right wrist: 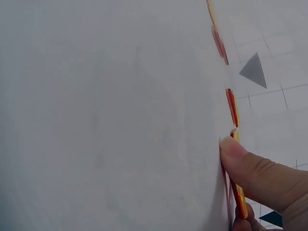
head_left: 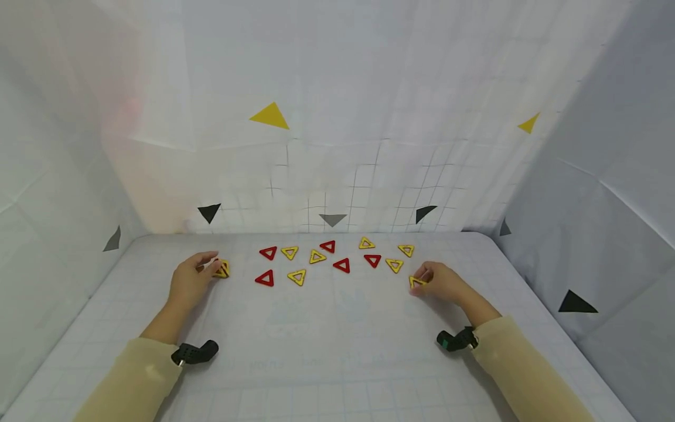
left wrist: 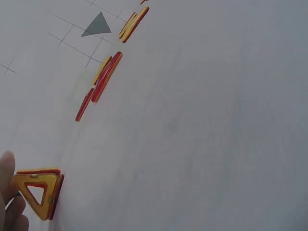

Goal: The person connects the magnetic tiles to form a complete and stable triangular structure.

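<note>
At the left of the table my left hand (head_left: 192, 278) holds a small built shape of triangle tiles (head_left: 224, 271) by its left side. In the left wrist view, this tile shape (left wrist: 45, 211) stands with a yellow hollow face toward the camera and red edges behind, fingers (left wrist: 7, 173) against it. On the right, my right hand (head_left: 440, 282) pinches a yellow triangle tile (head_left: 411, 282) close over the table. Seen edge-on in the right wrist view, that tile (right wrist: 240, 197) shows yellow and red layers beside the thumb (right wrist: 260, 173).
Several loose hollow triangle tiles, red (head_left: 271, 278) and yellow (head_left: 302, 282), lie spread between the hands on the white table (head_left: 316, 328). A white sheet wall (head_left: 337, 70) with black and yellow triangles rises behind. A dark wrist device (head_left: 195, 353) sits at each sleeve.
</note>
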A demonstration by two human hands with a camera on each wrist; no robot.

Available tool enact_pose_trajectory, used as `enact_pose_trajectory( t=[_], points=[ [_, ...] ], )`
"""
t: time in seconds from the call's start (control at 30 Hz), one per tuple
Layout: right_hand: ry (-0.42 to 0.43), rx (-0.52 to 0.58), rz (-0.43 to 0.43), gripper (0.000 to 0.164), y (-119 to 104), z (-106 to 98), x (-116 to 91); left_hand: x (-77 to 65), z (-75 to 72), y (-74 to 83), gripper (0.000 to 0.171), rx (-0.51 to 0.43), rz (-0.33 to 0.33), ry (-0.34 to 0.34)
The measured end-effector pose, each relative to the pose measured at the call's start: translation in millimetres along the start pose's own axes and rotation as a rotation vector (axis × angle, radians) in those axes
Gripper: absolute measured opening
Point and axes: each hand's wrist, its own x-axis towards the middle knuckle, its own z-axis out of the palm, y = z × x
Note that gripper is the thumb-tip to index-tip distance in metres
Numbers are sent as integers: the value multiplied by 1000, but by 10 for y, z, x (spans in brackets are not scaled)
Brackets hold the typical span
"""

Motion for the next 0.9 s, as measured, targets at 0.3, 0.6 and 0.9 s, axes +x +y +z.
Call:
enact_pose_trajectory(
  t=[0.3, 0.6, 0.9],
  points=[
    [-7, -20, -64, 42, -48, 74, -88, -124, 65, 177, 34, -27, 99, 101],
    [-13, -11, -81, 41, -121, 132, -169, -222, 283, 393, 39, -21, 68, -109],
    [-14, -20, -88, 40, -197, 180, -242, -181, 497, 473, 52, -13, 1, -299]
  ],
)
